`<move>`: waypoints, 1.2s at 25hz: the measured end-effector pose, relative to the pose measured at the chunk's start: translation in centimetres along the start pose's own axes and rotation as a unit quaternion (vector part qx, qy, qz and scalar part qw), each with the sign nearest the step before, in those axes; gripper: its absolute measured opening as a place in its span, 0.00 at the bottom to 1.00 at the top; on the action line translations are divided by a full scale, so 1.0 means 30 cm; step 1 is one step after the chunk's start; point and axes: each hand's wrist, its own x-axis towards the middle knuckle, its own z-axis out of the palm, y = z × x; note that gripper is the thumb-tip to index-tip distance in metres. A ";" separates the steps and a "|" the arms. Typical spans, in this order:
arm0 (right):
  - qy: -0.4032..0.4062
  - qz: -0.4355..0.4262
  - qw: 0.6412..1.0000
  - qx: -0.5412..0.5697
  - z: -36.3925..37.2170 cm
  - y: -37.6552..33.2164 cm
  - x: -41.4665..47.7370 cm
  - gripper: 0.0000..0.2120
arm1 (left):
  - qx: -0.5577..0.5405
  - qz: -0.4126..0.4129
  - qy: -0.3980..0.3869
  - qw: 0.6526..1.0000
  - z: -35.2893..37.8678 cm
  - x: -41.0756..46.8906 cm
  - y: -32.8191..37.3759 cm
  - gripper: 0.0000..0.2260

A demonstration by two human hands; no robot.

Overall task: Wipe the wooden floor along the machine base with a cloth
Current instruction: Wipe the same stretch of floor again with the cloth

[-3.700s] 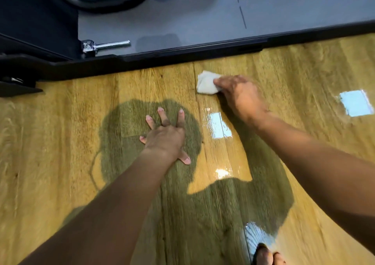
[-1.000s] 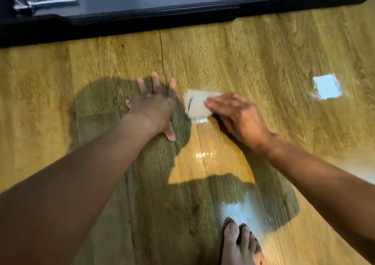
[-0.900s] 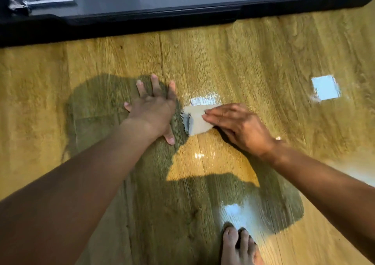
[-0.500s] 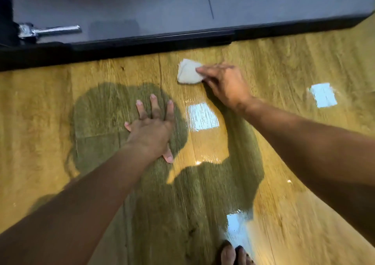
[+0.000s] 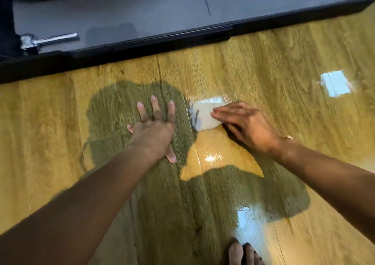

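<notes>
Left hand (image 5: 154, 132): flat on the wooden floor (image 5: 274, 66), palm down, fingers straight and spread, holding nothing. Right hand (image 5: 248, 125): fingers straight and close together, fingertips (image 5: 218, 112) pressing down on a small folded white cloth (image 5: 204, 116). No curl round the cloth visible; it is pinned under the fingers, not gripped. The hands are apart, with the cloth on the floor between them, just beside the left hand's index finger.

The cloth is well short of the machine base (image 5: 142, 47), the black rim that runs slantwise across the top of the view. Bare planks lie between the cloth and the rim. Behind the rim is a grey deck (image 5: 132, 5) with a chrome pin (image 5: 54, 38) at far left.

The floor is glossy, with a bright square reflection (image 5: 335, 83) at right. The person's shadow (image 5: 182, 214) covers the planks under both arms. Bare toes (image 5: 241, 253) are at the bottom edge.
</notes>
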 end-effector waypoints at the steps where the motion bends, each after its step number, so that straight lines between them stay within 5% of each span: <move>1: -0.023 -0.030 0.999 -0.011 -0.003 0.025 0.003 0.16 | 0.000 -0.003 -0.002 1.000 -0.001 0.000 -0.002 0.66; 7: 0.046 0.096 0.994 -0.030 -0.013 0.059 0.126 0.14 | 0.015 -0.005 -0.001 1.000 -0.006 -0.004 -0.004 0.66; 13: -0.094 -0.166 0.982 -0.020 -0.012 -0.045 -0.216 0.17 | 0.019 0.001 -0.011 1.000 -0.001 0.020 -0.010 0.67; 17: -0.015 0.024 0.998 -0.048 -0.048 -0.012 -0.062 0.19 | 0.013 0.007 -0.012 1.000 -0.001 0.013 -0.018 0.66; 19: 0.031 0.043 0.998 -0.036 -0.010 -0.076 -0.140 0.18 | 0.014 0.003 -0.016 1.000 -0.009 0.005 -0.017 0.66; 25: -0.103 -0.147 0.983 -0.040 -0.007 -0.164 -0.393 0.15 | 0.011 0.002 -0.024 1.000 -0.031 -0.016 -0.004 0.65; 30: -0.111 0.018 0.982 -0.154 -0.032 -0.128 -0.226 0.19 | 0.012 0.009 -0.008 1.000 -0.034 -0.045 -0.010 0.62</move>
